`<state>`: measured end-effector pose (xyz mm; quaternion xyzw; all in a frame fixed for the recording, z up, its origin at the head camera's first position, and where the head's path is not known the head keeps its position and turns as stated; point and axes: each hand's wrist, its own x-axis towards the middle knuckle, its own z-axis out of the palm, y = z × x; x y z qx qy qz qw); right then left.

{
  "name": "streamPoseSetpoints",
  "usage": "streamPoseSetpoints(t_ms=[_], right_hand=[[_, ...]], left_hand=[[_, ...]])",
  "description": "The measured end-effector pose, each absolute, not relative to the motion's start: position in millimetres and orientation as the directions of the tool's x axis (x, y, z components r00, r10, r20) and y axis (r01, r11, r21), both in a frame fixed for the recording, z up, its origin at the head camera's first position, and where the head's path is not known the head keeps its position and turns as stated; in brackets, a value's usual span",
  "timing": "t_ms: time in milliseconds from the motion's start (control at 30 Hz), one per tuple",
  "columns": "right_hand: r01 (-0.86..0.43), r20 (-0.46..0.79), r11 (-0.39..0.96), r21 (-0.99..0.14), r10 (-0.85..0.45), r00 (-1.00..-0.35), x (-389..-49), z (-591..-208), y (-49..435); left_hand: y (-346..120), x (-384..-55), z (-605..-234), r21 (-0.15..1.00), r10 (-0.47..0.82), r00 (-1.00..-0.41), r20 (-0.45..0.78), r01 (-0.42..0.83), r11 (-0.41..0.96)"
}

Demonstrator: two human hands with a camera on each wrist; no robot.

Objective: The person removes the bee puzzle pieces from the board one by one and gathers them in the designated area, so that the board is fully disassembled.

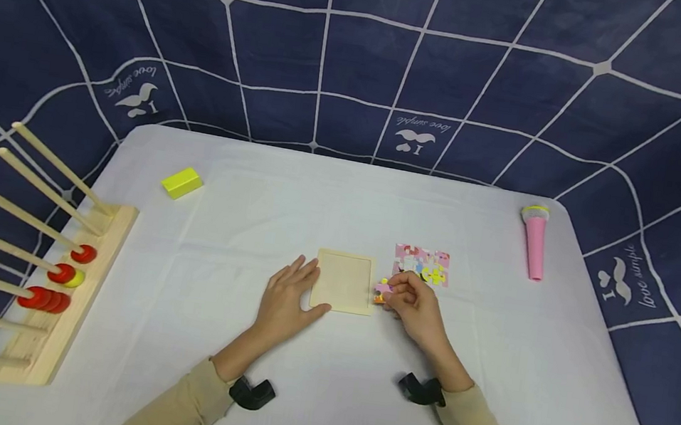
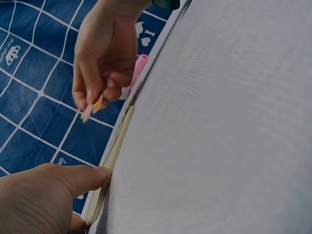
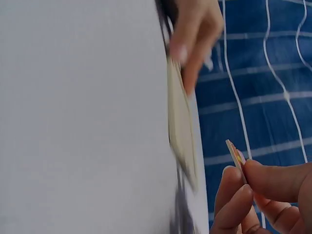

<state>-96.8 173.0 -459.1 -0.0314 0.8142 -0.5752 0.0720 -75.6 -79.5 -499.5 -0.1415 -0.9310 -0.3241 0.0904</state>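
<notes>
A shallow, pale wooden puzzle tray (image 1: pixel 342 283) lies on the white table. My left hand (image 1: pixel 288 297) rests at its left side, fingers spread and fairly straight along the edge, the thumb on the lower left corner; the left wrist view shows this thumb (image 2: pixel 90 179) touching the tray's side. Between thumb and fingertips, my right hand (image 1: pixel 415 311) pinches a small jigsaw puzzle piece (image 1: pixel 381 290) in pink, yellow and orange, just right of the tray. In the right wrist view the piece (image 3: pixel 236 157) is seen almost edge-on. Several more puzzle pieces (image 1: pixel 413 252) lie together beyond the right hand.
At the far left stands a wooden peg rack (image 1: pixel 79 307) with long rods and red and yellow beads (image 1: pixel 45 300). A yellow block (image 1: pixel 182 182) lies at the back left, a pink toy microphone (image 1: pixel 534 247) at the back right. Blue checked cloth (image 1: pixel 361 57) hangs behind the table.
</notes>
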Motion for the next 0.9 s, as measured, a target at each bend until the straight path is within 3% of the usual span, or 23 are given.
streamPoseSetpoints(t_ms=[400, 667, 900], right_hand=[[0.149, -0.081, 0.515, -0.844, 0.151, -0.985, -104, -451, 251], [0.177, -0.105, 0.602, -0.779, 0.153, -0.983, -105, -459, 262], [0.110, -0.007, 0.719, -0.687, 0.144, -0.990, -106, -468, 259]], left_hand=[[-79, -76, -498, 0.581, 0.203, -0.944, 0.262, 0.322, 0.748], [-78, -76, -499, 0.588, 0.200, -0.945, 0.260, 0.319, 0.743], [-79, -76, -499, 0.588, 0.201, -0.946, 0.254, 0.316, 0.745]])
